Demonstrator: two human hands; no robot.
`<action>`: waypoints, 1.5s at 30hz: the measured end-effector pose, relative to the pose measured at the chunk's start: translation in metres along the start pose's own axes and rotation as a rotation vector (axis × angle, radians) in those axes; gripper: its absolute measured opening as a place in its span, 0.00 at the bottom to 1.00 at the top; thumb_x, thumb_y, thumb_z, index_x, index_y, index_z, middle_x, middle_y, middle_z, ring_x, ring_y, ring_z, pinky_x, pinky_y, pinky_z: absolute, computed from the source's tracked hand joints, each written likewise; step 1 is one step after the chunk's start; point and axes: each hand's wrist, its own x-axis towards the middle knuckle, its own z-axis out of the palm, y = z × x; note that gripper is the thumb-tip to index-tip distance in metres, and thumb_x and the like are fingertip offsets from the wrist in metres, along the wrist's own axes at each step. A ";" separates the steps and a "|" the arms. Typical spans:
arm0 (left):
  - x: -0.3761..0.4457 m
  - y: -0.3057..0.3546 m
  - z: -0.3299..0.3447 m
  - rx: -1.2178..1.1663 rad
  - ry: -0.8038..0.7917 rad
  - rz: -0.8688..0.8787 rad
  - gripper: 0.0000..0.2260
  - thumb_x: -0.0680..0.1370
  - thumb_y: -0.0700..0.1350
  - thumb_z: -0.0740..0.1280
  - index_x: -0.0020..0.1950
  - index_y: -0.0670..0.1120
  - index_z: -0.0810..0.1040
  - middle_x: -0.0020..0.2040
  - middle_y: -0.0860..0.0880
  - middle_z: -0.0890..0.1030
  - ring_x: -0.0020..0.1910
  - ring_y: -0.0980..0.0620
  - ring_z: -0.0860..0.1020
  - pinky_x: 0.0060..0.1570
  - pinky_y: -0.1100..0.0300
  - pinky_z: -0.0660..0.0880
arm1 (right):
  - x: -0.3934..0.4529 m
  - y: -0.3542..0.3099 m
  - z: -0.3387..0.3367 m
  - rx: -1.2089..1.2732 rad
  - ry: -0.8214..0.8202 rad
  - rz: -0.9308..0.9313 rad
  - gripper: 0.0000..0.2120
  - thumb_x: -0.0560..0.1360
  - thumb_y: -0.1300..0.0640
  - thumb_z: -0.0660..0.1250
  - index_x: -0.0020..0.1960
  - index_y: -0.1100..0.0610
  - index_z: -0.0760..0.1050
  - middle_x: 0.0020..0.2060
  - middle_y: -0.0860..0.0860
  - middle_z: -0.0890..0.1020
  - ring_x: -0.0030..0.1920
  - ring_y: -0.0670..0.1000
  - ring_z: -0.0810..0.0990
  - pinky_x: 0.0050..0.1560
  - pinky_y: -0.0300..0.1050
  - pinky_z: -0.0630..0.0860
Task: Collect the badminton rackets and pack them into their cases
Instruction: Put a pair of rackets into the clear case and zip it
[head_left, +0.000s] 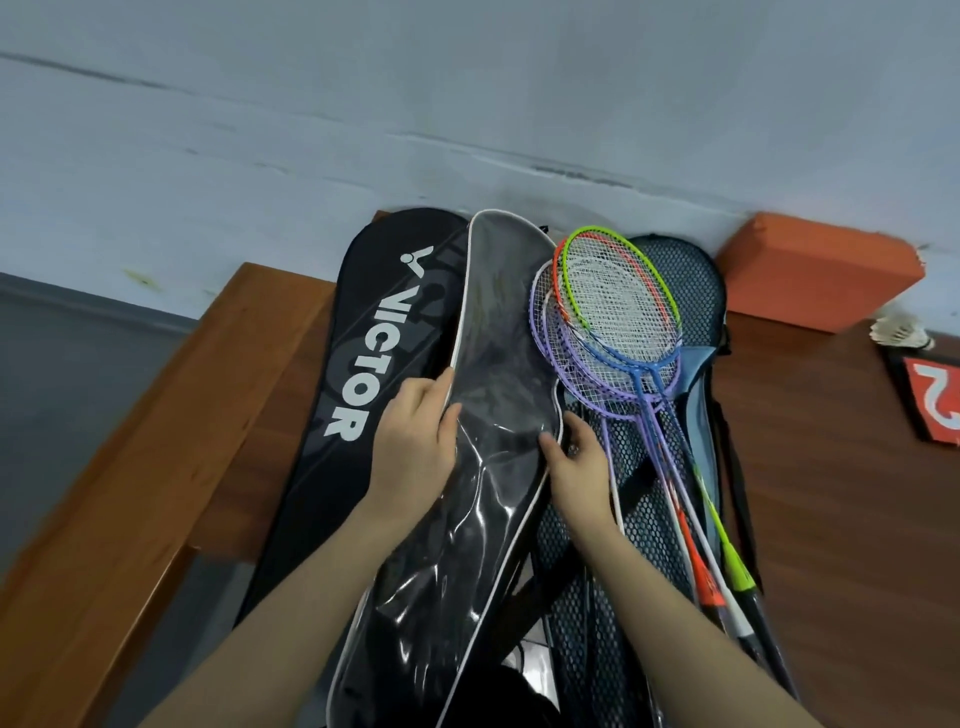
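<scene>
The left hand (415, 441) pinches the white-piped left edge of the clear plastic case (488, 415), thumb on top of the glossy film and fingers curled under the rim. The right hand (576, 457) grips the same case's right edge, fingers curled around the piping beside a small zipper pull, the thumb pressed on the plastic. Both bare forearms reach in from the table's near edge.

The clear plastic case lies lengthwise across the wooden table (831, 467), its rounded head towards the far edge by the wall (467, 104) and its tail hanging over the near edge. Under its left side lies the black Victor case (353, 364), also pointing at the wall, near the table's left edge.

Just right of the held case, the rackets (618, 317) are stacked on a mesh case (691, 280): purple, orange, green and blue frames overlapping, heads towards the far edge, their shafts fanning down to the near edge. How many there are cannot be counted for sure.

At the far right corner sits an orange block (815, 270) against the wall, with a white shuttlecock (898, 332) and a red-and-black card (930, 400) at the right edge.
</scene>
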 end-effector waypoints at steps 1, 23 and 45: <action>0.000 -0.001 -0.004 0.007 0.013 -0.006 0.16 0.77 0.43 0.60 0.62 0.37 0.74 0.45 0.45 0.76 0.41 0.50 0.76 0.41 0.56 0.77 | 0.003 -0.006 0.002 0.030 -0.001 0.000 0.24 0.76 0.57 0.66 0.70 0.59 0.66 0.66 0.53 0.73 0.66 0.51 0.71 0.68 0.50 0.67; 0.026 -0.063 0.039 0.340 -0.253 -0.292 0.22 0.73 0.46 0.69 0.63 0.37 0.72 0.61 0.34 0.71 0.58 0.35 0.71 0.57 0.42 0.67 | 0.036 -0.003 -0.002 -0.373 -0.060 -0.125 0.17 0.77 0.56 0.64 0.65 0.58 0.72 0.46 0.50 0.78 0.44 0.46 0.76 0.41 0.31 0.70; 0.025 0.002 0.113 0.111 -0.386 -0.148 0.09 0.72 0.44 0.70 0.50 0.43 0.82 0.41 0.44 0.79 0.40 0.43 0.77 0.36 0.53 0.75 | 0.069 0.044 -0.060 -1.083 0.165 -0.195 0.41 0.67 0.34 0.68 0.73 0.54 0.60 0.66 0.63 0.69 0.62 0.66 0.69 0.61 0.63 0.64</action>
